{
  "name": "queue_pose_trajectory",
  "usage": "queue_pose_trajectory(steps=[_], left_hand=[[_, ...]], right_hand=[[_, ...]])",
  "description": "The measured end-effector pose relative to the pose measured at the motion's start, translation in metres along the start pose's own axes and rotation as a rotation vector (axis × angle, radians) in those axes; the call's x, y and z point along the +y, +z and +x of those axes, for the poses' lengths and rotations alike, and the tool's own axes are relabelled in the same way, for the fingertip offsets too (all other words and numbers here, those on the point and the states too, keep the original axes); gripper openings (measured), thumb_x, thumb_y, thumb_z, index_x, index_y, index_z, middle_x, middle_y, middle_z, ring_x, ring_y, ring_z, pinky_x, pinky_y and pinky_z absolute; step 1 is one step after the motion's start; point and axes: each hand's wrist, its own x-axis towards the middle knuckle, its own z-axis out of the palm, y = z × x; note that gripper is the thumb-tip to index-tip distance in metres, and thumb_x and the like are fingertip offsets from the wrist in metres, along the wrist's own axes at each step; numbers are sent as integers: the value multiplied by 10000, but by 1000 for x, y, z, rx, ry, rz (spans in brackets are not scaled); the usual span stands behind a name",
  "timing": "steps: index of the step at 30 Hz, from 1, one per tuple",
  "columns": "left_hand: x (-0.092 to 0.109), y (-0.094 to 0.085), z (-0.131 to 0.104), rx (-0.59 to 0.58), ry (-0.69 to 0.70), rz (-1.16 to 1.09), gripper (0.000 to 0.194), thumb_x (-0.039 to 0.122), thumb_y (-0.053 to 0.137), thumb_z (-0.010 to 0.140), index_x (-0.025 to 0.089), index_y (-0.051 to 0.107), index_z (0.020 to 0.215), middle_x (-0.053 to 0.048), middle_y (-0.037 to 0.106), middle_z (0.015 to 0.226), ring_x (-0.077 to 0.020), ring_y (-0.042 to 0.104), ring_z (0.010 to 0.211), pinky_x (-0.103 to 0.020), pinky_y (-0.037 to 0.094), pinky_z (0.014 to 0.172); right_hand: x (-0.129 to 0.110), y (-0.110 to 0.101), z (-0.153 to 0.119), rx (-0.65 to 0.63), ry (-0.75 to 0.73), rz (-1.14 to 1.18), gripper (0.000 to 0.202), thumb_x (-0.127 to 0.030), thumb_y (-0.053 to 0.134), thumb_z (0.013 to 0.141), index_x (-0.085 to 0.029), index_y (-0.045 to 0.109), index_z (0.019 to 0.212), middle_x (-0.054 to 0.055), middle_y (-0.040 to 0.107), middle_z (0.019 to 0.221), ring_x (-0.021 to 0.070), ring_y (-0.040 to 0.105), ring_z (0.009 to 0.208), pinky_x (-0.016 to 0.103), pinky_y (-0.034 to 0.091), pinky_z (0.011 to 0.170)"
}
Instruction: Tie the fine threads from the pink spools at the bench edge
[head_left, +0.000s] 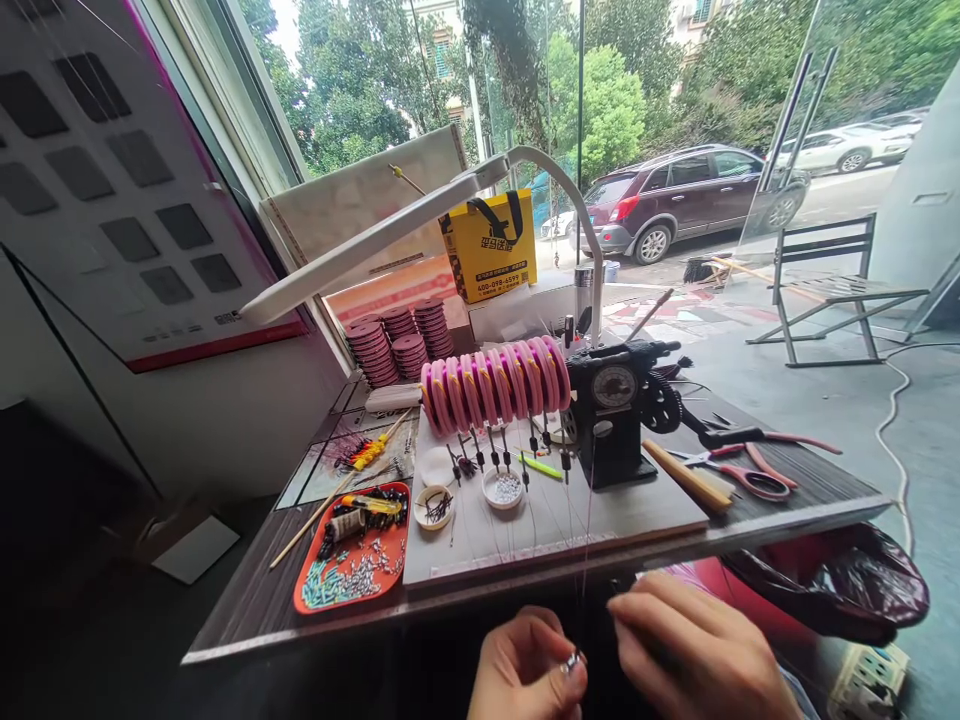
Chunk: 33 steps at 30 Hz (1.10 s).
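Below the table's front edge, my left hand (525,668) pinches a small shiny metal piece (571,662) between thumb and forefinger. My right hand (697,640) is just to its right, fingers closed; what they hold, if anything, is hidden. A thin line (586,540) runs down from the winding machine to my left fingertips. That black hand-cranked machine (619,415) carries a row of pink spools (495,385) wound with line. Several lines with small black weights (525,480) hang from the spools over the white board (630,525).
An orange tray (301,590) holds small metal and turquoise pieces. Two small dishes (504,503) (433,523) of parts sit on the board. Red-handled scissors (757,482) lie at the right. A white lamp (375,235) arches overhead; stacked spools (373,352) stand behind. A black-bagged bin (840,580) stands lower right.
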Motion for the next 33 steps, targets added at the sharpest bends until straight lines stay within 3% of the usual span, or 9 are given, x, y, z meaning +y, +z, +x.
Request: queue_pose_trajectory(steps=[3,6,9,12,16,22,28,33], left_hand=[[1,-1,2,-25,64,116,312,373,882,440,139,686,506,41,488,603,-4,375,394,-178,234,378],[6,-2,4,-82,58,159,275,354,869,465,144,707,533,37,480,611,-18,385,415,-184,236,389],[12,-2,3,-124,-48,179,183,283,839,485,161,732,568,31,508,664,-28,443,408,-192,281,403],[13,0,5,-125,-119,179,238,368,807,524,165,748,633,26,540,714,0,390,353,-195,268,387],[7,5,9,-47,3,312,444,567,769,532,134,689,586,41,477,588,-30,344,406,-209,226,416],[7,5,11,-49,162,456,522,640,721,543,125,646,499,8,449,664,-120,392,627,-253,286,596],[12,6,11,-93,-56,387,542,658,727,504,141,571,548,43,464,558,-59,389,410,-232,231,435],[13,8,11,-103,-111,168,499,542,816,468,137,531,532,24,529,605,-69,508,428,-205,328,446]], right_hand=[[5,-7,22,140,-167,-187,214,-82,464,849,-200,566,703,-7,569,563,133,546,501,240,430,530],[7,-8,32,122,-190,-215,238,-81,448,863,-205,557,692,-17,549,553,127,537,499,239,419,534],[8,-6,32,99,-183,-209,244,-80,436,871,-202,551,693,-17,544,558,125,527,502,240,409,535],[9,-5,28,92,-184,-195,236,-64,437,863,-194,546,697,-18,538,555,127,506,499,246,393,533],[11,-3,27,89,-186,-191,240,-59,444,857,-188,545,682,-14,531,553,131,501,502,252,380,534],[13,-2,26,98,-186,-193,234,-53,449,847,-185,545,680,-5,543,570,133,507,514,254,371,529],[13,-2,26,58,-170,-214,241,-59,440,845,-188,546,672,-5,540,562,133,504,510,251,377,529],[14,-2,25,48,-152,-190,235,-59,434,843,-190,560,694,-4,550,576,130,510,516,246,373,526]])
